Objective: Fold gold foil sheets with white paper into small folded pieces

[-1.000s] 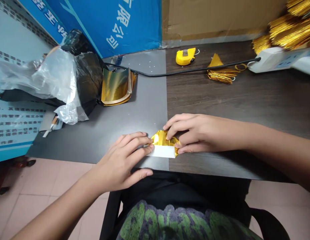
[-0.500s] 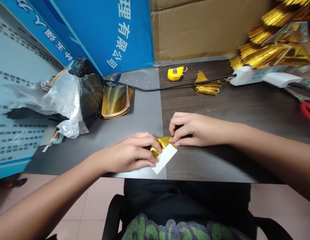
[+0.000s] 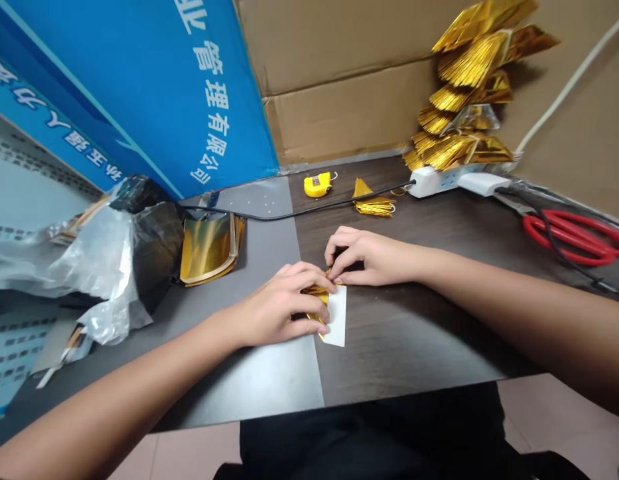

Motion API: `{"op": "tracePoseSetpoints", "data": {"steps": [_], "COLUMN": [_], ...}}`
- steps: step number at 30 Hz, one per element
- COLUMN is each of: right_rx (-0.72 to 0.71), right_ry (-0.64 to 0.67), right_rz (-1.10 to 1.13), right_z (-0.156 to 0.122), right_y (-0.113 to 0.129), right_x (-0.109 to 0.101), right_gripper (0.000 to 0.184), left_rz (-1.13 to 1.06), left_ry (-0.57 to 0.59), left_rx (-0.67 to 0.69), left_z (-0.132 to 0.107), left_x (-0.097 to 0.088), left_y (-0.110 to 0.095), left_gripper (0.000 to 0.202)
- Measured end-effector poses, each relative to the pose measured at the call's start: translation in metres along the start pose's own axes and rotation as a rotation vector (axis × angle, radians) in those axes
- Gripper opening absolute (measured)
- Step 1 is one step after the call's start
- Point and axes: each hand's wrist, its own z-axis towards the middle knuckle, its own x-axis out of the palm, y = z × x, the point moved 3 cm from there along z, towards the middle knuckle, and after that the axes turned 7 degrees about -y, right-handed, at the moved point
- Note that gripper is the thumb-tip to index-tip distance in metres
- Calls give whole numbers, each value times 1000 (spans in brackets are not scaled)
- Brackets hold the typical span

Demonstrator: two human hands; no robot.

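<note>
A small sheet of gold foil paper [image 3: 316, 293] lies partly folded on the table near its front, its white face [image 3: 338, 315] showing as a strip on the right. My left hand [image 3: 284, 307] bends over it from the left, fingertips and thumb pressing along the strip's edge. At the paper's top end my right hand [image 3: 362, 257] is closed in a pinch on the gold corner. Fingers cover much of the foil, so its full shape is hidden.
Behind stand a yellow tape measure [image 3: 318, 185], a gold fan-shaped bundle [image 3: 372, 199] and a black cable [image 3: 269, 218]. Stacked gold foil bundles [image 3: 469, 100] rise above a power strip [image 3: 432, 181]. Red-handled scissors [image 3: 579, 237] lie right; a gold paper stack [image 3: 206, 248] and plastic bag [image 3: 109, 267] lie left.
The paper has turned so its white strip points more straight toward me. My left hand has shifted up along it, while my right hand still pinches the top corner. The camera view has turned right.
</note>
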Motion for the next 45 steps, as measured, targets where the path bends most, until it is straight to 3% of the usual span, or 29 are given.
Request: {"op": "tracePoseSetpoints", "data": {"steps": [7,13,21,25,32,38,41,45], "right_rx": [-1,-18,113,72,-71,-114,-102,-98], "right_ry": [-20,-47,-120,-145,2,162,163,105], "right_rz": [9,8,45,39,-109,16,47,78], "right_z": [1,0,-1,-2,-3,-7,-7,-5], "right_y": [-7,-12,-13,-8,20,39,43,43], "right_x": [-5,-6,-7,-7,-14,2,10,12], "right_gripper": [14,12,10,5,11,40,42,30], "left_rz": [-25,-29,56,113,149,151,127,89], "left_ry": [-143,-95,-58,-26,0,-19,-19,-36], "left_rx": [-91,-136,-62,-50,-75,-117,-137,-135], "left_z": [2,8,6,4,6,-1,-3,-2], "left_x": [3,3,4,5,2,-6,-8,-7], "left_y": [12,15,22,22,23,35,39,40], "left_gripper": [41,32,34,33,31,28,31,32]}}
